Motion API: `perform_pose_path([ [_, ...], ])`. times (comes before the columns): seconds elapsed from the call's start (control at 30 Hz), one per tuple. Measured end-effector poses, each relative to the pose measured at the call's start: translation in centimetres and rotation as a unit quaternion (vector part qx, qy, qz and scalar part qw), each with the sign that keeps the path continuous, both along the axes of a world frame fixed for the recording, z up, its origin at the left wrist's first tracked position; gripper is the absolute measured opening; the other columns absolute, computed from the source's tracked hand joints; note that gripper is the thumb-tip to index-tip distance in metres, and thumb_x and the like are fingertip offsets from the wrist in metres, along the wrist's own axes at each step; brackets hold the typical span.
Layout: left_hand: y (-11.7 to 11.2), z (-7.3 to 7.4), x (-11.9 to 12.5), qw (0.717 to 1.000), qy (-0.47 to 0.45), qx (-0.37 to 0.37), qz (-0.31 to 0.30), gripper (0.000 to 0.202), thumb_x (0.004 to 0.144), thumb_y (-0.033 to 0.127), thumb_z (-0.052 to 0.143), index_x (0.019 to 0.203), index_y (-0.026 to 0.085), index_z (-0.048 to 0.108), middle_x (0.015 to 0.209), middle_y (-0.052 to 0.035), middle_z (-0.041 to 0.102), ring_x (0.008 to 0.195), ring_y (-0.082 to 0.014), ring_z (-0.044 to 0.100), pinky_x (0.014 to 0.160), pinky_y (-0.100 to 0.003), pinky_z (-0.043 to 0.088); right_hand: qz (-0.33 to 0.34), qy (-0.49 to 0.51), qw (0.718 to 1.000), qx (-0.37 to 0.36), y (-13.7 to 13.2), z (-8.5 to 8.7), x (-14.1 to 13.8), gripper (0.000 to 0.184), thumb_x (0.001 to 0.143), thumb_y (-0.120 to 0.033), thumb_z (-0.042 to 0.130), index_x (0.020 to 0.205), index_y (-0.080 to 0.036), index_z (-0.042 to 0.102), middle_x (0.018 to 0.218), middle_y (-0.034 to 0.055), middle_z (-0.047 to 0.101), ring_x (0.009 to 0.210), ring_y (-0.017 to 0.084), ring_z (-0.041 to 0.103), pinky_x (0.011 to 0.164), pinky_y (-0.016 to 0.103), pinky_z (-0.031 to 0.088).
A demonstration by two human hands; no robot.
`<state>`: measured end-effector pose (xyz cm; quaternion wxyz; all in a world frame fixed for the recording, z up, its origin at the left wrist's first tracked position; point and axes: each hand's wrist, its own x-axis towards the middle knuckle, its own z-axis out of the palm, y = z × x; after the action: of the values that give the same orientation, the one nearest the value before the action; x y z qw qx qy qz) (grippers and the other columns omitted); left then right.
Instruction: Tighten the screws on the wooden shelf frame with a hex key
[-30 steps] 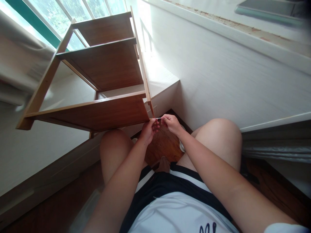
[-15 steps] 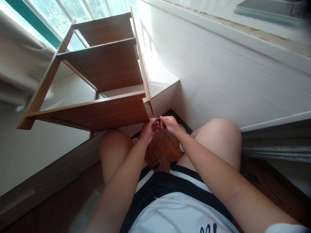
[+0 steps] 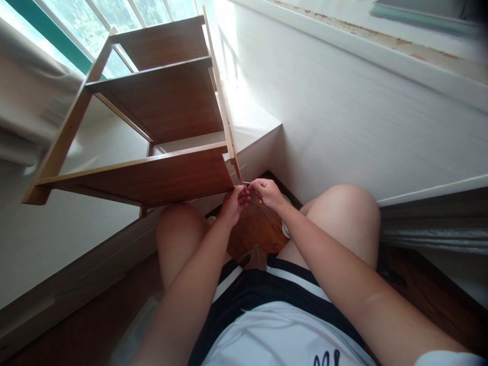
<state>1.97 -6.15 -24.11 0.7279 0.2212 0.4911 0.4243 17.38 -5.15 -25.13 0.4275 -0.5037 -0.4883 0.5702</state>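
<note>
A wooden shelf rack (image 3: 160, 175) lies tipped on a white ledge, its leg end pointing down toward me. My left hand (image 3: 235, 202) is closed at the lower corner of the rack, just below the tip of the leg. My right hand (image 3: 267, 193) is pinched on a small thin metal piece (image 3: 246, 184) held level at the leg's tip. The fingertips of both hands nearly touch there. I sit on the floor with bare knees on either side of my hands.
A white wall panel (image 3: 343, 117) rises to the right of the rack. A curtain (image 3: 26, 101) hangs at the left by the window (image 3: 114, 15). Dark wooden floor (image 3: 259, 229) shows between my knees. A clear plastic item (image 3: 133, 330) lies at the lower left.
My right hand has drawn slightly closer to the left hand at the leg tip. The view has shifted a little; the rack sits in the same place.
</note>
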Motion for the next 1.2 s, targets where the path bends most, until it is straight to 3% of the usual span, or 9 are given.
perform_pose_path([
  [0.27, 0.0, 0.2, 0.1, 1.000, -0.009, -0.007, 0.003, 0.027, 0.073, 0.041, 0.074, 0.084, 0.018, 0.065, 0.078, -0.0001, 0.066, 0.063, -0.0094, 0.060, 0.053, -0.021, 0.040, 0.021, -0.071, 0.995, 0.069, 0.1, 0.2, 1.0, 0.028, 0.086, -0.043, 0.064, 0.084, -0.017, 0.073, 0.062, -0.0013, 0.060, 0.055, 0.012, 0.051, 0.053, 0.025, 0.040],
  [0.47, 0.1, 0.3, 0.3, 0.999, -0.031, -0.013, -0.004, 0.026, 0.072, 0.040, 0.073, 0.082, 0.018, 0.062, 0.074, 0.0022, 0.064, 0.061, -0.0091, 0.061, 0.053, -0.021, 0.041, 0.040, -0.147, 0.976, 0.154, -0.2, 0.9, 1.2, 0.017, 0.088, -0.031, 0.066, 0.084, -0.018, 0.077, 0.087, 0.0049, 0.074, 0.083, 0.018, 0.064, 0.081, 0.031, 0.046],
  [0.8, 0.0, -0.1, -0.1, 1.000, -0.022, -0.007, 0.004, 0.027, 0.074, 0.039, 0.075, 0.087, 0.018, 0.066, 0.078, 0.0025, 0.063, 0.063, -0.0079, 0.061, 0.053, -0.020, 0.042, 0.034, -0.236, 0.948, 0.212, -0.1, 0.5, 1.2, 0.019, 0.094, -0.028, 0.063, 0.089, -0.019, 0.078, 0.089, 0.0067, 0.074, 0.084, 0.019, 0.065, 0.082, 0.031, 0.048],
  [1.2, 0.0, -0.2, -0.1, 1.000, -0.006, -0.003, 0.006, 0.029, 0.073, 0.042, 0.076, 0.088, 0.018, 0.066, 0.079, 0.0016, 0.065, 0.063, -0.0082, 0.060, 0.054, -0.020, 0.041, 0.035, -0.300, 0.925, 0.229, -0.2, 0.5, 1.6, 0.019, 0.096, -0.027, 0.062, 0.091, -0.019, 0.078, 0.089, 0.0071, 0.074, 0.083, 0.019, 0.065, 0.080, 0.031, 0.047],
])
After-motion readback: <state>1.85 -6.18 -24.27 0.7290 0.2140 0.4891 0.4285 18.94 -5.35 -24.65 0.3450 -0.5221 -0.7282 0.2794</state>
